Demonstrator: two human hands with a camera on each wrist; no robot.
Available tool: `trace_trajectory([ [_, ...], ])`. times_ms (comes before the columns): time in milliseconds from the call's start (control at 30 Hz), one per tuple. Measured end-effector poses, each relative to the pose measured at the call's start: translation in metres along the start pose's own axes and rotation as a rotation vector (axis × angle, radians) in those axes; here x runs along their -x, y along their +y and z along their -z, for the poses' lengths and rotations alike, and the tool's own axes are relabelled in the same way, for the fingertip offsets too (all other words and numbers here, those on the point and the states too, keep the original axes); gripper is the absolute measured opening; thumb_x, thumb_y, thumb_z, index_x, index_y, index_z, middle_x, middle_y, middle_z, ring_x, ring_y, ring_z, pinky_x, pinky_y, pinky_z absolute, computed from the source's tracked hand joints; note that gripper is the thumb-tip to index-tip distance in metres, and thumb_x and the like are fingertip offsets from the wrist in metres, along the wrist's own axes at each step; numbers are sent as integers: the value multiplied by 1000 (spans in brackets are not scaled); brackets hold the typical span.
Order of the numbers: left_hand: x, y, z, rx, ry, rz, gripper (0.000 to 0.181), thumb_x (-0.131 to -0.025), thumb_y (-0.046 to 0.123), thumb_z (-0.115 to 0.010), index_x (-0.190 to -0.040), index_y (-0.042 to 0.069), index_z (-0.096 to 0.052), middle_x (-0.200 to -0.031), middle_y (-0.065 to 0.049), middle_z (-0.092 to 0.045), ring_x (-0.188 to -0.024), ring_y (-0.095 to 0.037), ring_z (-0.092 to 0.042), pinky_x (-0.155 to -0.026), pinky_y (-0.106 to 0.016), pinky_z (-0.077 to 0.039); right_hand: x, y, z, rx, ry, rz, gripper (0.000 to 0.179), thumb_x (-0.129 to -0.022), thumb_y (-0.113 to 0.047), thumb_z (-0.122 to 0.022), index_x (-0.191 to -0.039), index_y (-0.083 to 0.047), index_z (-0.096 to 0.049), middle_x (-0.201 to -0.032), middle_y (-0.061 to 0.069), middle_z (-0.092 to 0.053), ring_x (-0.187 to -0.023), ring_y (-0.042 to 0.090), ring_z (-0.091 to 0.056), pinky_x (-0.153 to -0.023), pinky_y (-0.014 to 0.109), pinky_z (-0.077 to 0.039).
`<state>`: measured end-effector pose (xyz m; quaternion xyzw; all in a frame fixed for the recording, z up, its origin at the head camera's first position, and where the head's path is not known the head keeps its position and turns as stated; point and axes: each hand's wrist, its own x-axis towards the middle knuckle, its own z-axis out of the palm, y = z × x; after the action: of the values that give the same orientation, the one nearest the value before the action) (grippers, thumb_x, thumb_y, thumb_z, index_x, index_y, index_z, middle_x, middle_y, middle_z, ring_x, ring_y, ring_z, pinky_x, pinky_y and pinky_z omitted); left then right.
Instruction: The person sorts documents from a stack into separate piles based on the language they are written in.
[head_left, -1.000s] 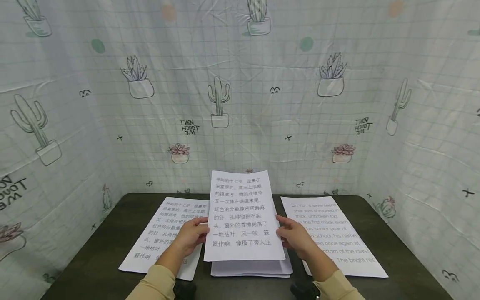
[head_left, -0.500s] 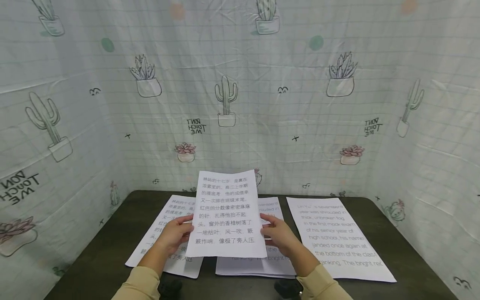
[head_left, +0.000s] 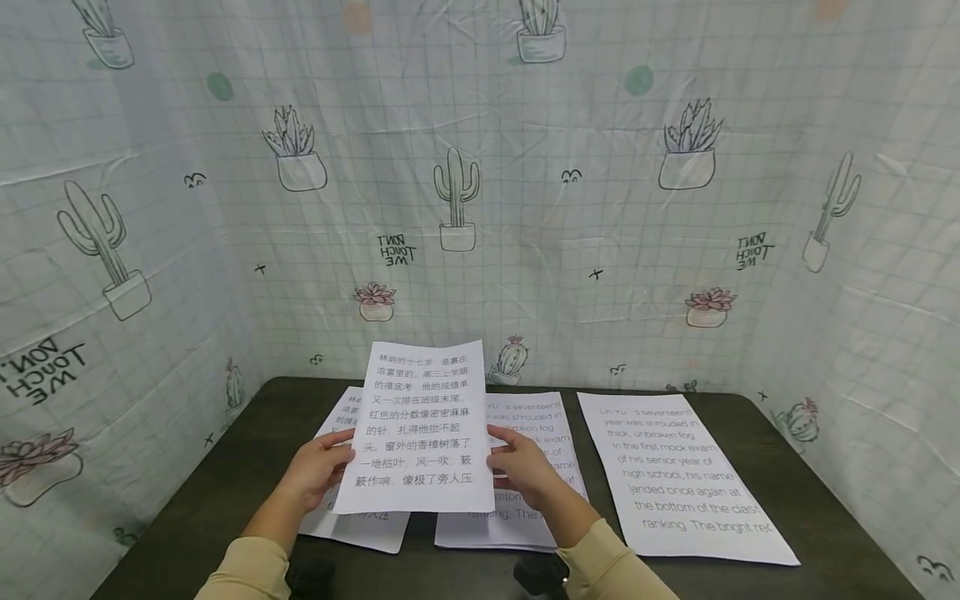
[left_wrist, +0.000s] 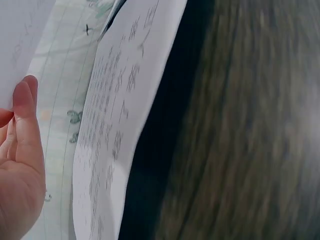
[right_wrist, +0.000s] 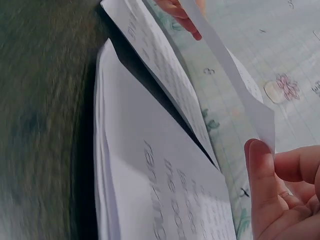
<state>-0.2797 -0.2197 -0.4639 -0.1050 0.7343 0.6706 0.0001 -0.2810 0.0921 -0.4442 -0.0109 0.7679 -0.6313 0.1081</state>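
Between both hands a sheet of paper (head_left: 416,417) with printed Chinese text is held up off the table, tilted toward the camera. My left hand (head_left: 315,468) pinches its left edge; the left wrist view shows thumb and fingers on the paper. On its right edge my right hand (head_left: 525,467) pinches it, as the right wrist view also shows. Below and behind it lies another sheet with Chinese text (head_left: 367,533), partly hidden. A stack of sheets with English text (head_left: 517,525) lies in the middle, its left part covered by the raised sheet.
A sheet with English text (head_left: 690,483) lies at the right of the dark table (head_left: 780,467). Behind and at both sides hangs a pale curtain (head_left: 570,325) printed with cacti and potted plants.
Both hands have carried the raised sheet leftward from over the middle stack toward the left sheet. The English text on the middle stack has come into view. The head view has shifted slightly.
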Motion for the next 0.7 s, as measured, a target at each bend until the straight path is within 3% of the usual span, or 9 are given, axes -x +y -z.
trace_trajectory([
  [367, 1, -5, 32, -51, 60, 7, 46, -97, 8, -54, -141, -3, -47, -106, -8, -70, -77, -12, -66, -66, -27, -56, -3, 0, -41, -40, -16, 5, 62, -86, 4, -58, -145, -3, -44, -104, 14, -58, -83, 20, -63, -66, 30, -57],
  [700, 0, -9, 53, -96, 106, 28, 44, -99, 10, -51, -141, -1, -47, -122, -20, -62, -81, -12, -65, -68, -28, -57, -4, -3, -69, -61, -9, -9, 62, -84, 6, -58, -144, -4, -47, -100, 13, -59, -81, 19, -63, -63, 28, -59],
])
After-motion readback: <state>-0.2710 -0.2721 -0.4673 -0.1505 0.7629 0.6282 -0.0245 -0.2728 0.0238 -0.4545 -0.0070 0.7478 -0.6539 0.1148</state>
